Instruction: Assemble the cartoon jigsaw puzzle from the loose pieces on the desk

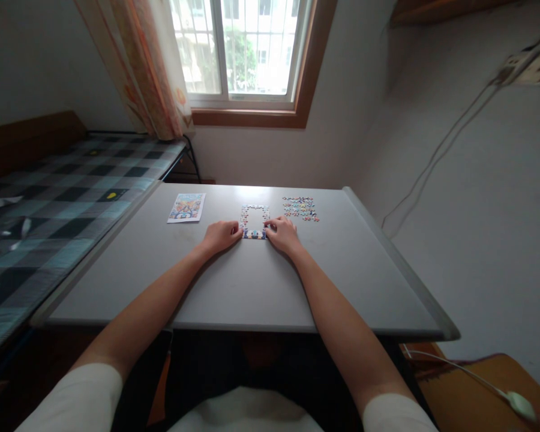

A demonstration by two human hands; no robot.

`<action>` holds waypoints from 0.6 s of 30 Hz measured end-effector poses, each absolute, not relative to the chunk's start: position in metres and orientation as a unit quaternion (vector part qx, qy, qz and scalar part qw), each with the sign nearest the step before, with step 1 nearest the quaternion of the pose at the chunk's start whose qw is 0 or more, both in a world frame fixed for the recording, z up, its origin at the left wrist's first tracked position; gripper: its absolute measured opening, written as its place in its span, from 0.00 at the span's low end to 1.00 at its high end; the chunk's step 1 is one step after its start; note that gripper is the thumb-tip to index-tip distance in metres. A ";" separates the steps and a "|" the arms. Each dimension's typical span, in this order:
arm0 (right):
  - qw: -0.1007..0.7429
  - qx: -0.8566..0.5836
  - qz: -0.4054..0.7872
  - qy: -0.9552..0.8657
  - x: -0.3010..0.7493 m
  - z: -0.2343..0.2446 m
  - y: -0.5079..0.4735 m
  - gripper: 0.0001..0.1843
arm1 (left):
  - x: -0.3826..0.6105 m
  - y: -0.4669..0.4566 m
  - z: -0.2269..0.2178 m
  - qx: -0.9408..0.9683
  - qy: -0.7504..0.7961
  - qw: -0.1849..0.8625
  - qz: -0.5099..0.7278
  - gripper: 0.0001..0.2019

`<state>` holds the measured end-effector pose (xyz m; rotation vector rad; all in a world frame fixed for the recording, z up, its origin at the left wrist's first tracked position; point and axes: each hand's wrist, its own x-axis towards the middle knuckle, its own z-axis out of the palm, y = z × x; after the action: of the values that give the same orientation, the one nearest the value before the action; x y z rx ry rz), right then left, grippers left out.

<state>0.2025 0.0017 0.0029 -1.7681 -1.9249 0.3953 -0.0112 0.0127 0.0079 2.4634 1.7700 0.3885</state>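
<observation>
Rectangular, multicoloured jigsaw border [254, 234]: left hand [222, 236] and right hand [284, 235] flank it, grips curled, hold unclear; apparent straightening next wants even pressure.

Light comes in through the window [240, 48], so bright that outside looks washed-out white. Just below the window, the bench [247, 282] has a shiny glow. Right of the window, a cable [453, 123] makes a soft shadow on the dim wall [490, 210]. Under the bench is almost black. Tiny puzzle pieces [300, 206] look fuzzy. Far from the window, the picture's edges look stretched.
</observation>
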 end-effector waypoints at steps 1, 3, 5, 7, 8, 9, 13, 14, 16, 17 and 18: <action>0.247 -0.648 0.145 -0.705 0.202 0.003 0.002 0.15 | -0.011 0.013 0.008 0.804 0.580 0.041 0.125 0.17; 0.250 -0.647 0.146 -0.705 0.202 0.002 0.002 0.15 | -0.011 0.013 0.008 0.802 0.584 0.041 0.121 0.17; 0.252 -0.647 0.146 -0.705 0.202 0.002 0.002 0.15 | -0.011 0.012 0.009 0.801 0.586 0.043 0.118 0.17; 0.251 -0.647 0.145 -0.705 0.202 0.002 0.002 0.15 | -0.011 0.012 0.010 0.800 0.586 0.043 0.116 0.17; 0.250 -0.649 0.145 -0.704 0.202 0.003 0.002 0.15 | -0.010 0.012 0.010 0.800 0.587 0.043 0.116 0.17; 0.249 -0.650 0.145 -0.704 0.202 0.003 0.002 0.15 | -0.010 0.012 0.010 0.800 0.587 0.041 0.116 0.17; 0.249 -0.649 0.146 -0.704 0.203 0.002 0.002 0.15 | -0.010 0.012 0.009 0.801 0.585 0.037 0.121 0.17; 0.250 -0.649 0.146 -0.704 0.203 0.002 0.002 0.15 | -0.010 0.013 0.009 0.801 0.586 0.037 0.121 0.17; 0.250 -0.649 0.146 -0.704 0.203 0.002 0.003 0.15 | -0.010 0.013 0.008 0.800 0.586 0.039 0.121 0.17; 0.250 -0.649 0.145 -0.704 0.203 0.002 0.003 0.15 | -0.010 0.013 0.008 0.800 0.585 0.039 0.123 0.17; 0.250 -0.648 0.145 -0.704 0.203 0.001 0.003 0.15 | -0.011 0.013 0.007 0.801 0.584 0.038 0.124 0.16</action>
<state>0.2028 0.0027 0.0014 -1.7648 -1.9166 0.3954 -0.0106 0.0130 0.0074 2.4577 1.7908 0.3817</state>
